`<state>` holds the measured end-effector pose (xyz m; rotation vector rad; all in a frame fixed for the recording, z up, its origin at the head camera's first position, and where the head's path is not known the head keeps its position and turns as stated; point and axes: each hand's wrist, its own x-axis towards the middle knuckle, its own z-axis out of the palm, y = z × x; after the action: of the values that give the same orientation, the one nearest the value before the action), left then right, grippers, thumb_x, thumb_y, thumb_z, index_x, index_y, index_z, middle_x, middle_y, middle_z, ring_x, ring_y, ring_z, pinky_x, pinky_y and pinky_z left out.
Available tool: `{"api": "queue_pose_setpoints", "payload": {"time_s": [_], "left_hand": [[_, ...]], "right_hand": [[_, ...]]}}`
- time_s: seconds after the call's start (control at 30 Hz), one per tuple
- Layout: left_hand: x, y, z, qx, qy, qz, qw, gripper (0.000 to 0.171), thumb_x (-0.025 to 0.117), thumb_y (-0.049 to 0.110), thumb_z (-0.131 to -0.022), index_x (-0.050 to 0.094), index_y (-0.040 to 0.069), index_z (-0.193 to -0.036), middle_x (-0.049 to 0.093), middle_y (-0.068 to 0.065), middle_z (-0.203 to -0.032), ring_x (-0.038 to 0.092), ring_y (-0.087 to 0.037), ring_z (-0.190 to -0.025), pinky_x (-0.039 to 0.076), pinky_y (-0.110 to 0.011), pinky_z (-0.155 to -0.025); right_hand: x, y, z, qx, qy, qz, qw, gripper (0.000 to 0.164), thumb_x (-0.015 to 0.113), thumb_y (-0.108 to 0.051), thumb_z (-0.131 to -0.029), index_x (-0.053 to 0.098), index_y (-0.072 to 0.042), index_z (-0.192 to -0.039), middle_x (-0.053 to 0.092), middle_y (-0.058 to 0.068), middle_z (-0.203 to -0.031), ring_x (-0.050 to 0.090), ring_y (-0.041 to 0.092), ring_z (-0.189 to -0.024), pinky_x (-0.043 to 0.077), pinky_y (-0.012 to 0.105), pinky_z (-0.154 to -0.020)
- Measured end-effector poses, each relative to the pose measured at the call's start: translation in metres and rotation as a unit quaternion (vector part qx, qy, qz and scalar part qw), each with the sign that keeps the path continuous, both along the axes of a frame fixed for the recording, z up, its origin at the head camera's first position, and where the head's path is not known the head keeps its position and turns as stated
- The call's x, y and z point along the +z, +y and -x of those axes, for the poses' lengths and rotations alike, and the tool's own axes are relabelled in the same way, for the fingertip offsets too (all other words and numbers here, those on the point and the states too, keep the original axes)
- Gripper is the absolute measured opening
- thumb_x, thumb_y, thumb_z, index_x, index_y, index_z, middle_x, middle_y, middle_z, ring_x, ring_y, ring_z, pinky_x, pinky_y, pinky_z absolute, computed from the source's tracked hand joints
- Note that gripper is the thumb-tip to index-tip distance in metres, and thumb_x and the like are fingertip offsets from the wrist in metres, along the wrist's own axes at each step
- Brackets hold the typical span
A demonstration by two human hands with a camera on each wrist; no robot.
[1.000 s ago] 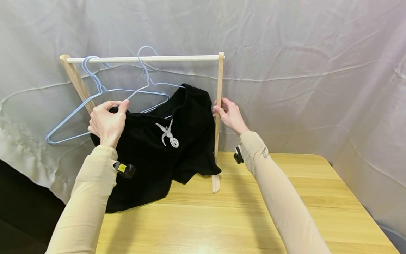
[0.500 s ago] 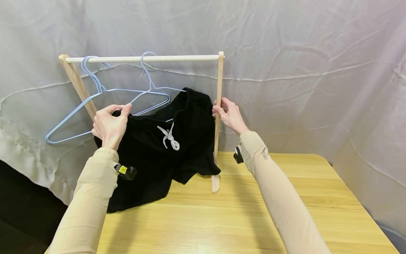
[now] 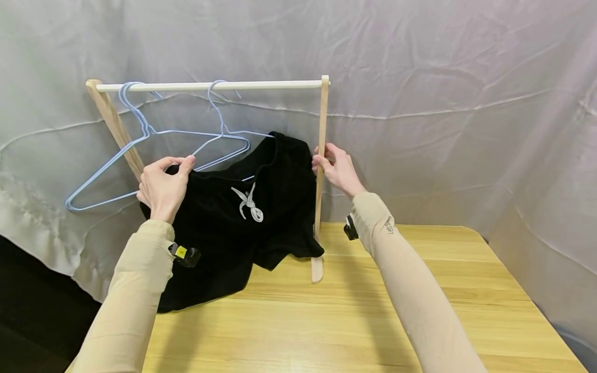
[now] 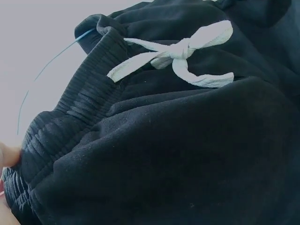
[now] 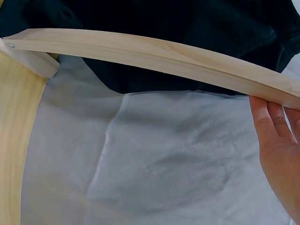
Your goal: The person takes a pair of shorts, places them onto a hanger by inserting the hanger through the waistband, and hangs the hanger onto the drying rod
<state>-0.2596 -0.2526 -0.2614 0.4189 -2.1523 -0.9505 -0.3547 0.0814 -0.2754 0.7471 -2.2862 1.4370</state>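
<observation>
Black shorts [image 3: 219, 223] with a white drawstring bow [image 3: 250, 202] hang by the waistband on a light blue clothes hanger [image 3: 223, 124]. The hanger's hook lies over the white rail [image 3: 275, 85] of a small wooden clothes rack. My left hand [image 3: 163, 184] pinches the waistband at its left corner together with the hanger's end. The left wrist view shows fingertips [image 4: 8, 154] at the gathered waistband [image 4: 61, 119]. On the other side, my right hand [image 3: 339, 168] grips the rack's right wooden post [image 3: 321, 181], fingers reaching behind it in the right wrist view.
More light blue hangers [image 3: 104, 173] hang together at the left of the rail, near the left wooden post [image 3: 116, 124]. The rack stands on a wood-grain table [image 3: 420, 295]. A grey cloth backdrop [image 3: 443, 129] rises right behind it.
My left hand has come down slightly and a little right. The hanger's hook has dropped from above the rail onto it, and the waistband sits lower. The right hand stays put.
</observation>
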Motion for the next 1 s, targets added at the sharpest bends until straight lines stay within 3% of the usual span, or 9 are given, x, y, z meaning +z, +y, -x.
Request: {"api": "queue_pose_setpoints", "payload": {"time_s": [0.43,0.53,0.6,0.7,0.83,1.0], "left_hand": [[-0.007,0.001,-0.001,-0.013,0.041,0.029,0.9987,0.041,0.060,0.052,-0.086,0.074,0.017,-0.100,0.071,-0.009,-0.109,0.058,-0.037,-0.098,0.032,-0.052,-0.082],[-0.010,0.001,-0.001,-0.020,0.063,0.045,0.9968,0.038,0.062,0.046,-0.087,0.072,0.014,-0.105,0.071,-0.010,-0.108,0.057,-0.037,-0.095,0.027,-0.050,-0.086],[-0.012,0.001,-0.003,-0.021,0.070,0.057,0.9957,0.040,0.061,0.045,-0.088,0.068,0.013,-0.111,0.069,-0.012,-0.111,0.055,-0.039,-0.096,0.025,-0.050,-0.089],[-0.014,0.003,-0.006,-0.019,0.074,0.074,0.9944,0.048,0.061,0.047,-0.088,0.061,0.012,-0.122,0.063,-0.014,-0.119,0.050,-0.041,-0.102,0.023,-0.051,-0.095],[-0.019,0.010,-0.009,-0.010,0.095,0.104,0.9899,0.062,0.062,0.051,-0.085,0.051,0.011,-0.132,0.051,-0.013,-0.130,0.040,-0.035,-0.120,0.019,-0.049,-0.104],[-0.036,0.032,-0.016,-0.021,0.145,0.145,0.9786,0.074,0.068,0.050,-0.081,0.044,0.010,-0.138,0.033,-0.015,-0.144,0.019,-0.028,-0.138,0.013,-0.047,-0.112]], "right_hand": [[-0.001,-0.001,-0.003,-0.007,0.005,0.010,1.000,0.025,0.056,-0.008,-0.096,0.055,0.012,-0.110,0.067,0.028,-0.093,0.066,0.040,-0.082,0.054,0.046,-0.081],[0.006,-0.002,-0.016,-0.008,0.007,0.007,1.000,0.025,0.054,-0.006,-0.097,0.053,0.014,-0.112,0.066,0.031,-0.094,0.065,0.042,-0.085,0.052,0.048,-0.083],[0.012,-0.003,-0.026,-0.007,0.007,0.002,1.000,0.026,0.053,-0.004,-0.097,0.053,0.015,-0.115,0.065,0.033,-0.099,0.064,0.043,-0.090,0.051,0.049,-0.086],[0.014,-0.001,-0.027,-0.003,0.004,-0.006,1.000,0.034,0.053,-0.006,-0.098,0.048,0.014,-0.124,0.062,0.034,-0.112,0.060,0.041,-0.103,0.047,0.050,-0.093],[-0.002,0.008,-0.016,0.012,-0.004,-0.002,1.000,0.052,0.053,-0.017,-0.099,0.034,0.006,-0.142,0.051,0.029,-0.132,0.051,0.036,-0.119,0.042,0.050,-0.100],[-0.016,0.019,-0.037,0.003,0.017,-0.007,1.000,0.056,0.052,-0.020,-0.099,0.028,0.002,-0.146,0.041,0.027,-0.142,0.037,0.033,-0.132,0.033,0.053,-0.106]]}}
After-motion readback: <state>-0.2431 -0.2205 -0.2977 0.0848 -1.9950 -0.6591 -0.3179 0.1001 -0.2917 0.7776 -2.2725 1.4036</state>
